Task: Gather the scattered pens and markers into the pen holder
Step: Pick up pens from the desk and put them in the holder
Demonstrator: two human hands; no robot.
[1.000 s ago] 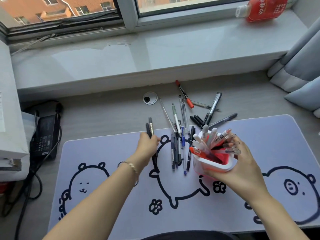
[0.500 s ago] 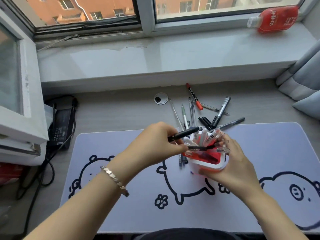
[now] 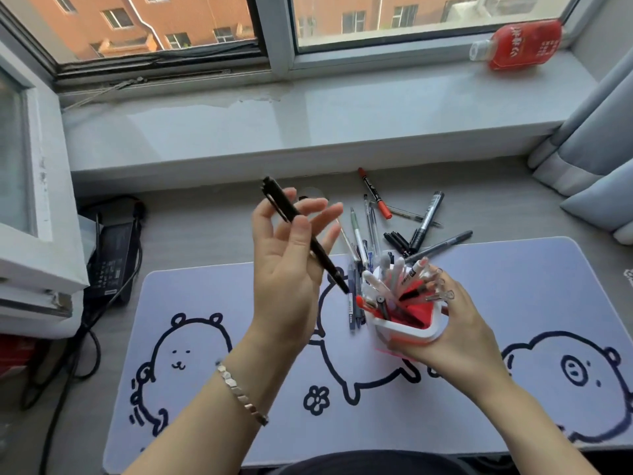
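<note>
My left hand [image 3: 291, 269] is raised above the desk mat, palm toward me, holding a black pen [image 3: 305, 234] between thumb and fingers; the pen slants down to the right, its tip just left of the pen holder. My right hand [image 3: 448, 334] grips the white and red pen holder [image 3: 407, 329] from the right, tilted toward me and stuffed with several pens. Behind the holder, scattered pens and markers [image 3: 370, 234] lie on the desk, among them a red marker [image 3: 375, 197] and a black marker [image 3: 426, 221].
A pale purple desk mat [image 3: 513, 286] with cartoon animal outlines covers the desk. A black power adapter [image 3: 113, 258] and cables lie at left beside a white window frame. A red bottle [image 3: 520, 44] lies on the windowsill. Grey curtain [image 3: 599, 159] hangs at right.
My left hand picked a black pen off the mat, carried it to the holder, and has now turned palm-up with the pen angled toward the holder. The right hand kept holding the holder.
</note>
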